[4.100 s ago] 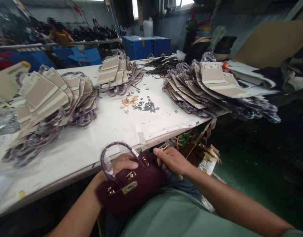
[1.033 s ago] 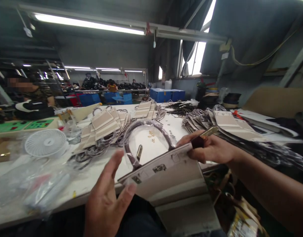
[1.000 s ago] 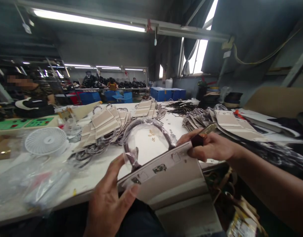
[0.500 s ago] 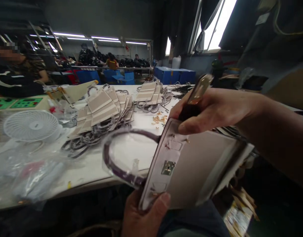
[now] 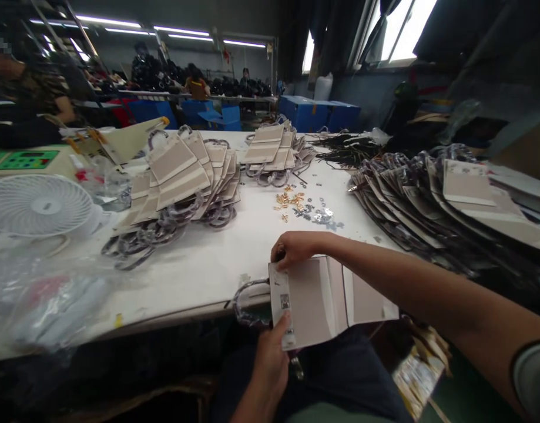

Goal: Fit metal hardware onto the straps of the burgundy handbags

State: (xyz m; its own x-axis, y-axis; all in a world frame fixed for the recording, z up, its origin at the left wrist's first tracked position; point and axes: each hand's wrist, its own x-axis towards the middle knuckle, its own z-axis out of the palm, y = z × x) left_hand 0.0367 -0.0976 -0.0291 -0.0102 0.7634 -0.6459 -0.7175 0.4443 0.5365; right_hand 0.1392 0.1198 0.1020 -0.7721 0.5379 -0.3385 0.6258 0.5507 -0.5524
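Note:
A beige bag panel with a plastic-wrapped dark handle rests over my lap at the table edge. My left hand is closed on its lower corner, thumb on the pale strip along the handle edge. My right hand is closed at the upper corner of that strip, fingers curled over the edge; what lies under the fingertips is hidden. Between the hands, a small square metal plate sits on the strip. Below the panel, by my left hand, shows a shiny metal piece whose kind is unclear.
Gold fittings and silver plates lie loose on the white table. Stacked panels with handles stand left, at the back and right. A white fan and plastic bags are left. A person sits beyond.
The panel has moved down and away from my face, over my lap. The gold metal piece at my right hand is out of sight; that hand now grips the upper corner.

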